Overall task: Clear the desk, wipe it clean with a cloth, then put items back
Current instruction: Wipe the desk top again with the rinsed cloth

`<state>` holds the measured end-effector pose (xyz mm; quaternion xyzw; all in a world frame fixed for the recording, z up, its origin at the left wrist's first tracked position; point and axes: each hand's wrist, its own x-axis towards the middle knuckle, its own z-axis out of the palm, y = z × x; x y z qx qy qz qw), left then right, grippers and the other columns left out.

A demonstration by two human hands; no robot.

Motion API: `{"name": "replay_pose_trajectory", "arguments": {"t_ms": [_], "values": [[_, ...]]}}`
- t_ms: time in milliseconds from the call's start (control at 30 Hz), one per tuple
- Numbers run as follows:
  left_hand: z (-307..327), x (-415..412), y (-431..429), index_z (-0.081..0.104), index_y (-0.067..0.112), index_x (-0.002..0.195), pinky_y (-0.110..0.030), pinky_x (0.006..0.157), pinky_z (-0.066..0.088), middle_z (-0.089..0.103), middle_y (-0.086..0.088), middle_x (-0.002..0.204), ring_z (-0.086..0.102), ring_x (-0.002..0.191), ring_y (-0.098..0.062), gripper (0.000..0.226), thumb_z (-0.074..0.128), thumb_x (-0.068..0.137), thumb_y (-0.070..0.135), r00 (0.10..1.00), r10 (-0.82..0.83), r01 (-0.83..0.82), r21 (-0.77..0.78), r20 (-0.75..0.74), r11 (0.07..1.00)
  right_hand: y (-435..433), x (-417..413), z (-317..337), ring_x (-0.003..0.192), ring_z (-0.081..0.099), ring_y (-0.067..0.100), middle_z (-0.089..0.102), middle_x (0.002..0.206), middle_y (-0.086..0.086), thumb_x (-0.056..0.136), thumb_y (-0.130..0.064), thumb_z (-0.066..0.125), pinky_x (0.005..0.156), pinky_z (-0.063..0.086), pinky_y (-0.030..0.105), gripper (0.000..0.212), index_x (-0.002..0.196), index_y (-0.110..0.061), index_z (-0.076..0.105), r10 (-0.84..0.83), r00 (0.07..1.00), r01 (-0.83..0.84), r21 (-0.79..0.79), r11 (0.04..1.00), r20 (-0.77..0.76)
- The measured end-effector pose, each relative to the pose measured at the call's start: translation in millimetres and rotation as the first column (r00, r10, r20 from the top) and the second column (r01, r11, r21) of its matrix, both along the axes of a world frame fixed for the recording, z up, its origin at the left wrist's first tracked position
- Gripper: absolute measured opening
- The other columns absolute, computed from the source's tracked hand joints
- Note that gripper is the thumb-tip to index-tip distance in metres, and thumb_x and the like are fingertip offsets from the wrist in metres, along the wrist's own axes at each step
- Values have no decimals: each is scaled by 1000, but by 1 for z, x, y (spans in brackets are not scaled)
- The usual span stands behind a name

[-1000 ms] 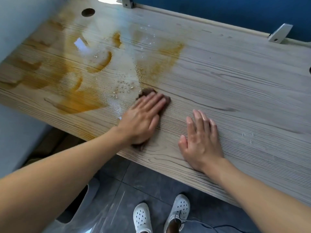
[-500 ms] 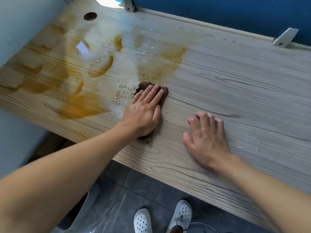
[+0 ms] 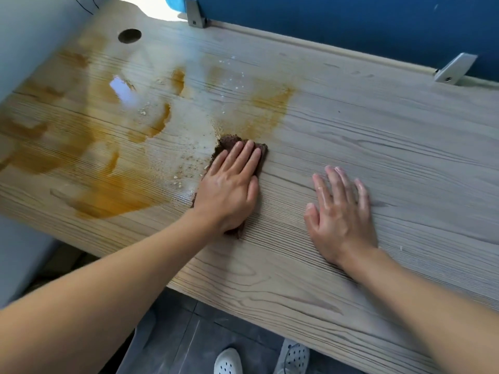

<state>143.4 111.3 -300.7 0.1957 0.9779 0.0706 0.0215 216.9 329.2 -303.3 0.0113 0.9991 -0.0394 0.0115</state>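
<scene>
**A:** What do we have at the bottom edge?

**B:** Our white perforated shoes [image 3: 228, 363] on grey floor tiles. Both bare forearms reach up over the near edge of the wood-grain surface [image 3: 378, 147].

**A:** And the hands?

**B:** Our right hand [image 3: 340, 214] lies palm down on dry wood, its fingers [image 3: 337, 182] straight, slightly spread and holding nothing. We judge it a brace. Near it but not touching, our left hand [image 3: 229, 193] lies flat on the brown cloth [image 3: 226, 143], with its fingers [image 3: 244, 155] straight and close together, pressing rather than gripping.

**A:** Where exactly is the cloth?

**B:** Under that palm, near the middle of the surface. Its far edge shows past the fingertips and a corner shows by the wrist. It sits at the right border of the amber spill [image 3: 113, 201], with crumbs [image 3: 186, 168] just to its left.

**A:** How will it handle?

**B:** We judge it soft, light and probably soaked, so limp if lifted. A flat palm over its middle should keep it spread, while pinching a corner would bunch it. The wet wood looks slick, so it may glide easily.

**A:** And beyond?

**B:** Most of the spill lies to the left, toward a round cable hole [image 3: 129, 35]. A blue partition [image 3: 351, 22] on metal brackets [image 3: 453, 72] closes the back. We see no desk items, and the wiping looks partly done.
</scene>
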Motion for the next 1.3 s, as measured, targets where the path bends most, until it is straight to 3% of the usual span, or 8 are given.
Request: {"name": "replay_pose_trajectory", "arguments": {"t_ms": [167,233,400,633,833,1100,1200,1300], "values": [[11,48,-21,18,22,159,-37,125,6,11,4,166,2,153,-12,59,26,103,38,838,-538,532,76,95,843,-2,-1,1,147,28,30,37,156,17,90,-40,30,119,19,55,67,146,-9,46,-1,1000,1,3,1000,-28],[9,24,-20,19,25,159,-35,125,5,11,6,166,1,153,-9,58,24,102,37,842,-530,524,78,104,848,-2,-1,0,147,28,30,37,155,17,90,-40,30,119,20,55,66,146,-9,47,2,1000,-2,13,1000,-22],[2,-21,5,22,23,158,-36,125,8,15,3,165,5,153,-10,63,21,97,40,1000,-23,23,36,0,999,0,-1,-2,148,27,28,36,156,15,90,-40,31,119,19,54,65,146,-10,47,2,1000,-2,19,1000,-26],[8,15,-18,16,25,159,-35,125,3,9,6,166,0,153,-10,60,26,102,38,807,-584,580,72,88,812,-1,-2,0,147,29,28,37,155,14,89,-41,34,119,20,54,66,145,-10,48,3,1000,-3,35,999,-18],[-1,-52,22,15,24,159,-36,125,4,9,3,167,1,153,-10,65,16,96,41,998,-55,54,14,25,998,0,-3,-2,148,28,28,37,155,15,89,-41,34,119,19,54,66,145,-10,48,-3,1000,4,29,1000,-29],[12,-10,-3,19,26,159,-35,125,3,10,5,166,3,154,-12,60,30,100,36,813,-571,569,55,111,821,18,-29,10,118,55,32,55,124,8,83,-43,41,99,34,50,46,114,-15,63,64,995,-69,-62,996,-81],[9,-65,16,16,29,159,-33,125,1,8,7,166,1,153,-10,62,19,97,41,966,-248,247,27,69,969,38,-71,10,128,48,31,52,138,10,88,-44,36,107,26,49,53,126,-13,58,43,996,-50,-75,996,-83],[0,-72,26,14,26,159,-38,125,7,7,6,166,-2,153,-9,63,18,98,41,999,-36,37,-19,12,999,40,-83,-2,148,26,26,35,157,13,91,-44,31,119,16,51,65,145,-11,46,16,999,-18,-42,999,-47]]}}
